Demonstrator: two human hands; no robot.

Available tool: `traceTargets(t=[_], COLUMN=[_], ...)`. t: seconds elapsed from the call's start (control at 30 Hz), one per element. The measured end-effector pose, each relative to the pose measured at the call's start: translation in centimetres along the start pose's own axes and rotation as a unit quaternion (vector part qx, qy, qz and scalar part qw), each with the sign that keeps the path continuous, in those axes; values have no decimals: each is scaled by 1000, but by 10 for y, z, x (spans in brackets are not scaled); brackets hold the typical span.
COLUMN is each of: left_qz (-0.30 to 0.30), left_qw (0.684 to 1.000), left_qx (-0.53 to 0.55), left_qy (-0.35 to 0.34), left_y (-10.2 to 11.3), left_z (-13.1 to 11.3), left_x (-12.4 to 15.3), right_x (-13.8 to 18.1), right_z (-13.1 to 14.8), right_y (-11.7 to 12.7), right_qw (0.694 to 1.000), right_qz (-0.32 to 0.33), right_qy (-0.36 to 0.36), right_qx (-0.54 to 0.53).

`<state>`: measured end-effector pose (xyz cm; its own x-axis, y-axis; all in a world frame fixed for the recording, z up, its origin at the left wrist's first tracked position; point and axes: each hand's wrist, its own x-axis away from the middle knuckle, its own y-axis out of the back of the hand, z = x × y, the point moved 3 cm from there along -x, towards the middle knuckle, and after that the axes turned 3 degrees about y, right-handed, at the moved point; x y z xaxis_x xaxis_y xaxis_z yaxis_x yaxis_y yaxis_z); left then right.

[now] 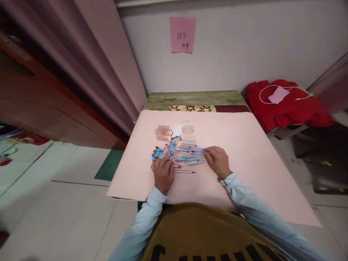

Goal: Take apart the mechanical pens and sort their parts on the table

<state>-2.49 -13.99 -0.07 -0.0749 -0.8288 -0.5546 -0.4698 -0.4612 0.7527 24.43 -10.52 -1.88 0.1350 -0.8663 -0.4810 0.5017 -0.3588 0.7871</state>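
Note:
A pile of pen parts (187, 156) lies spread over the pink sheet (233, 134), with blue, pale and brown barrels among them. My right hand (219, 161) is at the pile's right side, its thumb and fingers pinched on the end of a lavender-blue pen barrel (197, 149). At the near left edge my left hand (163, 174) is closed with fingers bent downward. Whatever it grips is hidden by the fingers. Beside it are small blue and brown caps (156, 153) and a thin white pen piece with a dark tip (186, 172).
Behind the pile lie a bundle of thin brownish sticks (163, 132), a group of clear tubes (188, 129) and white pieces with black ends (176, 132). A red cloth (288, 108) with a white cable is at the right. A wooden door (54, 90) stands left.

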Motion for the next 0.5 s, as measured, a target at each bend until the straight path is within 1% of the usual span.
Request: traceTargets(t=[0.13,0.17,0.2,0.33,0.5], left_qz=[16,21,26,36,37], left_qw=[1000,999,999,999,999], left_qx=[-18,-24,-30,-37,-35], left_qy=[-11,-12,-13,-3,13], left_y=[-3,-4,-4,-6,-8], left_z=[-2,-3,-3,-3,-1], left_x=[0,0,1,1,0], right_x=[0,1,1,2,0], right_z=[-6,-7,-8,-7,-6], right_y=[8,8,8,5,0], right_qw=[994,992,992,994,995], right_qz=[-70,-76,-73,-24,4], right_qy=[-88,-100,-104,-92,-77], right_qx=[4,12,21,54,65])
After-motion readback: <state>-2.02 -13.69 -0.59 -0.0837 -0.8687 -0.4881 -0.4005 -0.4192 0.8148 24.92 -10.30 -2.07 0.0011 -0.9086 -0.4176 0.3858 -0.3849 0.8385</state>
